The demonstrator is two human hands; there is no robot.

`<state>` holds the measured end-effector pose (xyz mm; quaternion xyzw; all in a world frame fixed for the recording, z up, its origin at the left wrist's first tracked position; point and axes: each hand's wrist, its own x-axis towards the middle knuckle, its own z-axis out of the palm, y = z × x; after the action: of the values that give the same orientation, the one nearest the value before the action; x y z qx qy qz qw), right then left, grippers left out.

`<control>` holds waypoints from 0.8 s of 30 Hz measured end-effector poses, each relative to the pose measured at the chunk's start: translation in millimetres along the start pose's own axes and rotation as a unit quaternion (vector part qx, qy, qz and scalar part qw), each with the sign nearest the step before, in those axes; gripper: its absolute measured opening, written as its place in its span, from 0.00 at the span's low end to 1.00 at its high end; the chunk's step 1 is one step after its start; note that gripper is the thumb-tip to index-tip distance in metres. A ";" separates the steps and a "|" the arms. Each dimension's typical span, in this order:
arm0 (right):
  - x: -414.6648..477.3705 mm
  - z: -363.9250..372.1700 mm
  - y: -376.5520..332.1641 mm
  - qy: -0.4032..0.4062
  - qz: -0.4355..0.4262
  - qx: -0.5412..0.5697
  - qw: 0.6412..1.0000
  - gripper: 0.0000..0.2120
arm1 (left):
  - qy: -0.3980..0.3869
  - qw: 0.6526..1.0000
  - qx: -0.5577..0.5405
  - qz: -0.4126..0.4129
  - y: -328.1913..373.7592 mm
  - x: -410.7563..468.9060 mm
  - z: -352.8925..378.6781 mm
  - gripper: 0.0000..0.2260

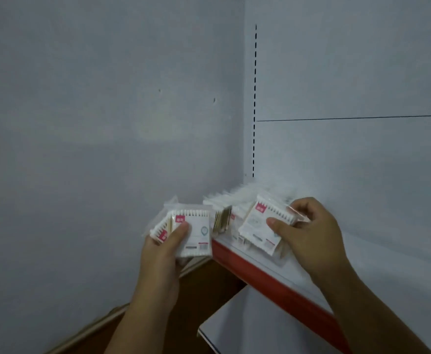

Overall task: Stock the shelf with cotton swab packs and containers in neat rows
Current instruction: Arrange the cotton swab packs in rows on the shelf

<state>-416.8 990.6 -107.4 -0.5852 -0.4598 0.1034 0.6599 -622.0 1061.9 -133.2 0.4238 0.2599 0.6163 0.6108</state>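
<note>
Left grip [163, 254] holds packs [196, 232] — right grip [311, 233] pinches pack [255, 226].

Left hand [164, 251] gripping swab packs [197, 232], right hand [309, 231] pinching one pack [256, 222], fingers seemingly curled

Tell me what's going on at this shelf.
A person is stocking flat cotton swab packs in the corner by the wall. The left hand grips a small stack of packs just off the left end of the red-edged shelf. The right hand pinches a single pack, tilted, above the shelf's front edge. A row of packs already stands behind it.
</note>
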 end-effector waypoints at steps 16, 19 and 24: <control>25.1 104.0 48.3 0.077 -0.127 -0.543 0.827 0.20 | -0.279 0.926 -0.112 -0.227 -34.4 174.7 -34.9 0.12; 18.3 112.1 50.6 0.093 -0.109 -0.523 0.840 0.19 | -0.291 0.921 -0.105 -0.239 -36.8 177.8 -30.7 0.08; 14.9 109.2 15.1 0.147 -0.083 -0.376 0.911 0.10 | -0.354 0.893 -0.113 -0.254 -30.2 166.6 -14.4 0.15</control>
<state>-481.9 1079.1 -125.0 -0.7586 -0.4090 -0.2197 0.4572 -600.5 1230.4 -131.6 0.4619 0.0540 0.2739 0.8419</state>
